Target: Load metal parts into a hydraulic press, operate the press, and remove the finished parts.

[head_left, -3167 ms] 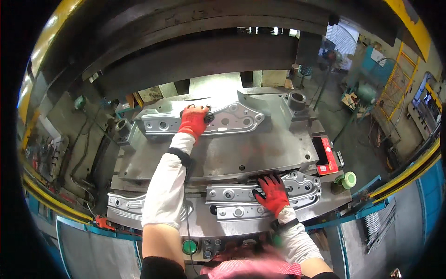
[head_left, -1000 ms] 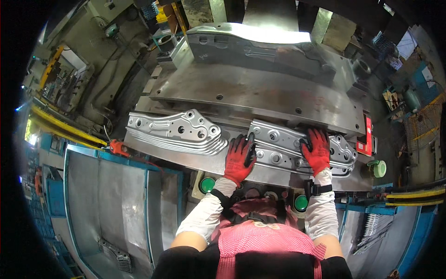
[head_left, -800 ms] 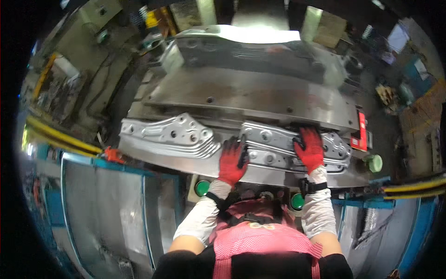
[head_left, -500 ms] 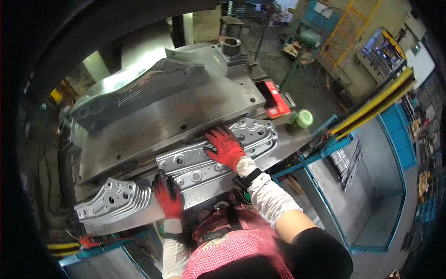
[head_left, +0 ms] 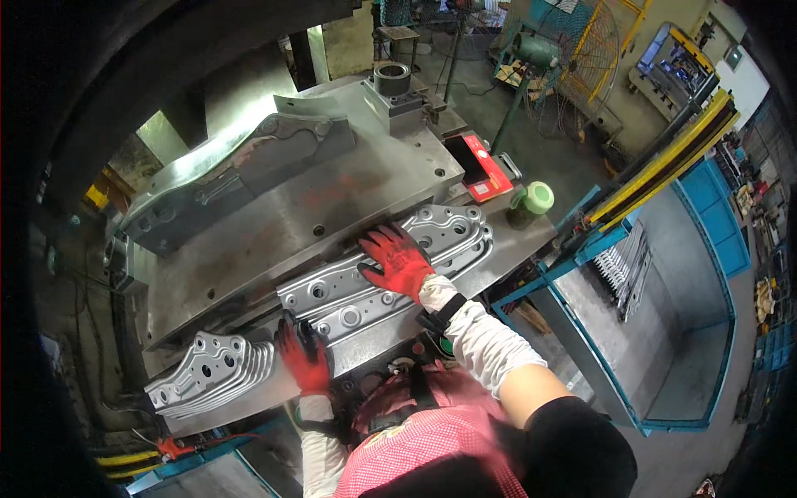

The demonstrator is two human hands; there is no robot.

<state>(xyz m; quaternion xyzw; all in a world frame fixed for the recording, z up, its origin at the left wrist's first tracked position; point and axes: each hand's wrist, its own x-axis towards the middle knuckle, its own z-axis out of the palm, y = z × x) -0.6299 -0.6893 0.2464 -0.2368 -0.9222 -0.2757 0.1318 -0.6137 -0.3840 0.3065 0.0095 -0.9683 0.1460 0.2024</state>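
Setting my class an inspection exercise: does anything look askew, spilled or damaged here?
No spill or damage stands out. The metal parts under the right hand look slightly askew: their left ends don't line up.

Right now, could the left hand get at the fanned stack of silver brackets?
Probably yes. The left hand sits just off the right end of the fanned stack, and only a strip of metal ledge shows between them.
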